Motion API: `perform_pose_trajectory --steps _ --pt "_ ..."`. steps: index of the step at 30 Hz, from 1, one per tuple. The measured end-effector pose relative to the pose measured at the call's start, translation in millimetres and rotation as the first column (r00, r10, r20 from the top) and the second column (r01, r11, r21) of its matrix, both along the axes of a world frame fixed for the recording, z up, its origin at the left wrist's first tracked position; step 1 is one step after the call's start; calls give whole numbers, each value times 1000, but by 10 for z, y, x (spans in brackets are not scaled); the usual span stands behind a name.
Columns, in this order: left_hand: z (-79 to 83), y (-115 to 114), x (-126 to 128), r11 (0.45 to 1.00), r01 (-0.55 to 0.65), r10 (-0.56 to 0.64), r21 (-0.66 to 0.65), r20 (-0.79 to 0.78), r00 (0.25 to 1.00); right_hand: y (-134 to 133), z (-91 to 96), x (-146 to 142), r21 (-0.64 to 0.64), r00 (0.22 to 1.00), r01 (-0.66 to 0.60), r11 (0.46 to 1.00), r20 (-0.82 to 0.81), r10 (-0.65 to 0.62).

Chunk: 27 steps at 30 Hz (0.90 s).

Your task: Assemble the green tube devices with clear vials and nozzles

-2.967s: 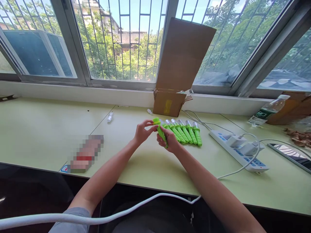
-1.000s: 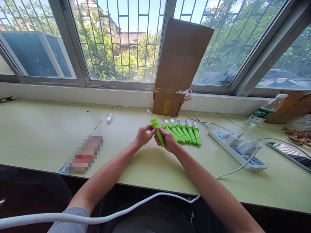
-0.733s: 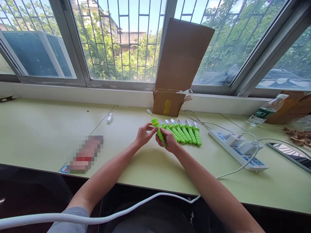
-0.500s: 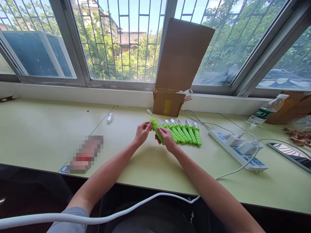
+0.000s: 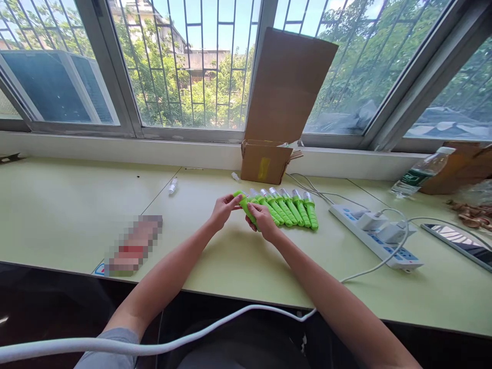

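Both my hands are closed on one bright green plastic handle, held just above the table in front of me. My left hand pinches its wider upper end with thumb and fingers. Lower down, my right hand wraps round the grip, hiding much of it. Right behind and beside my right hand lies a row of several similar green handles with clear tips, side by side. My right hand covers part of the nearest ones. I cannot make out whether the held handle has a clear tip.
A cardboard box with its flap up stands by the window, a small clear piece beside it. Another clear piece lies left. At right are a power strip, a bottle and a phone. A white cable crosses in front.
The upper end of the green handle has tipped slightly left and down, with my left fingers moving on it. My right hand keeps its grip in nearly the same place.
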<state>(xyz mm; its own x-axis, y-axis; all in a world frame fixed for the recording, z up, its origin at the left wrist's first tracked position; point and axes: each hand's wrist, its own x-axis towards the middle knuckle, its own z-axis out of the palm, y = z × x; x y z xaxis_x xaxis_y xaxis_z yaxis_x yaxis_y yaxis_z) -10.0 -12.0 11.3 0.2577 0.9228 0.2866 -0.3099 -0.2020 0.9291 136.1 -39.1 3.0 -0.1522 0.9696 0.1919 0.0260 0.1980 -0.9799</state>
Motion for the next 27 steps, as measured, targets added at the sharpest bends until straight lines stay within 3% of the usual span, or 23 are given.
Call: perform_pose_trajectory --steps 5,10,14,20,24,27 --pt "-9 24 -19 998 56 -56 -9 9 998 -11 11 6 -129 994 -54 990 -105 41" --pt "-6 34 -48 992 122 -122 -4 2 992 -13 31 60 -261 960 -208 943 -241 145" --pt "3 27 -56 985 175 -174 -13 20 984 -7 14 69 -276 944 -259 926 -273 183" --pt "-42 37 -20 980 195 -192 -43 69 979 15 -47 -18 -37 990 -63 997 -129 57" --pt "-84 83 -16 990 108 -102 -88 71 992 39 -58 -22 49 992 93 994 -90 -89" --pt "-99 112 -26 991 105 -98 -88 85 992 57 -77 -9 73 989 141 987 -65 -136"
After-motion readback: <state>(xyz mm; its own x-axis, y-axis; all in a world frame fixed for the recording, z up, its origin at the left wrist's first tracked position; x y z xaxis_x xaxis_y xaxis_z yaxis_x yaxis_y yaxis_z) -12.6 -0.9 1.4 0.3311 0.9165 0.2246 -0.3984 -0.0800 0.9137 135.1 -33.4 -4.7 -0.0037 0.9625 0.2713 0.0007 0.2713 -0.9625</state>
